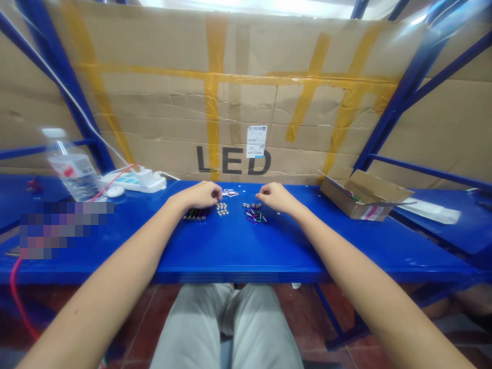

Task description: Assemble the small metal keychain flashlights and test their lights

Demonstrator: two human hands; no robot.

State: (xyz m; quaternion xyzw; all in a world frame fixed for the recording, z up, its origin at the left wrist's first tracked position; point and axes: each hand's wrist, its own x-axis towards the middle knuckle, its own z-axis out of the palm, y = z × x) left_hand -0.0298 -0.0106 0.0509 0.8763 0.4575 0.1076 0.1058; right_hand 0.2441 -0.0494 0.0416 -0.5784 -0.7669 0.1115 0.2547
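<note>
My left hand (203, 194) rests on the blue bench (238, 251) with its fingers curled, pinched on something small that I cannot make out. Just below it lies a row of dark cylinders (194, 215), and beside them a cluster of small silver balls (222, 208). My right hand (273, 196) is also curled with fingertips pinched, close above a pile of small metal pieces (251, 206) and coloured carabiner clips (255, 217). A small whitish piece (229, 193) lies between the two hands.
A clear plastic bottle (71, 166) and a white power strip (132, 180) with a red cable stand at the left. An open cardboard box (363, 195) sits at the right. A taped cardboard sheet (246, 92) marked LED walls off the back. Blue rack posts rise on both sides.
</note>
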